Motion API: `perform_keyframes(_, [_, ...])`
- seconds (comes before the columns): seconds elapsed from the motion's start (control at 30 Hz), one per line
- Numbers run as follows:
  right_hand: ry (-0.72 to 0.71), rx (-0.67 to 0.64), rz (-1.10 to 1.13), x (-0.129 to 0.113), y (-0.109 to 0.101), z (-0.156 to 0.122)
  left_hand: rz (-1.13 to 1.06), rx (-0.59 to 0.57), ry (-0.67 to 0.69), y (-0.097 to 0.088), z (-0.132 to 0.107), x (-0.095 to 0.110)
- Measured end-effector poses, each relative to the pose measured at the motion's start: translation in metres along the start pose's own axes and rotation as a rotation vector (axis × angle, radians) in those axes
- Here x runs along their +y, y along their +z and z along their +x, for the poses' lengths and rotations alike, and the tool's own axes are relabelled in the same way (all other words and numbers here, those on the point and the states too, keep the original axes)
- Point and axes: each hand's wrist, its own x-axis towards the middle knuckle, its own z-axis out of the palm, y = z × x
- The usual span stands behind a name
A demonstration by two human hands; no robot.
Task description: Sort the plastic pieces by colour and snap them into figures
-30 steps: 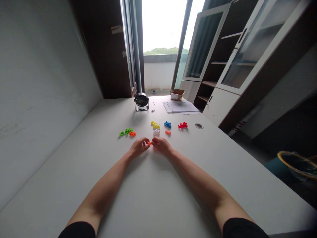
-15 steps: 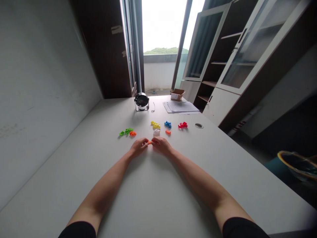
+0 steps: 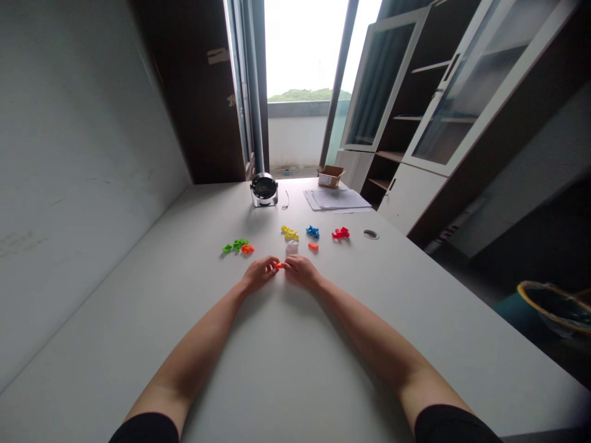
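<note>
1. Left hand (image 3: 260,274): thumb and fingers pinching the left end of a small orange piece (image 3: 278,266).
2. Right hand (image 3: 301,271): fingers curled, pinching the same piece's right end.
3. Held piece sits between the hands, low over worktop (image 3: 286,363); contact with surface cannot be told.
4. Just beyond: whitish item (image 3: 292,247), loose orange block (image 3: 313,246).
5. Farther back: yellow (image 3: 290,233), blue (image 3: 313,232), red pieces (image 3: 340,233).

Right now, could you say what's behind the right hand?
A pale item, an orange piece, then yellow pieces and blue pieces; anything the right hand covers is hidden.
</note>
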Motion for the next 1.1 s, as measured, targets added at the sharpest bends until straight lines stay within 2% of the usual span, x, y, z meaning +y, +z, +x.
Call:
perform_keyframes(0.4, [0.038,0.008,0.042,-0.01,-0.006,-0.002,0.02,-0.043,0.008,-0.007,-0.001,0.004])
perform_keyframes(1.1, [0.064,0.057,0.029,-0.016,-0.005,-0.003,-0.045,-0.048,-0.067,-0.004,0.002,-0.004])
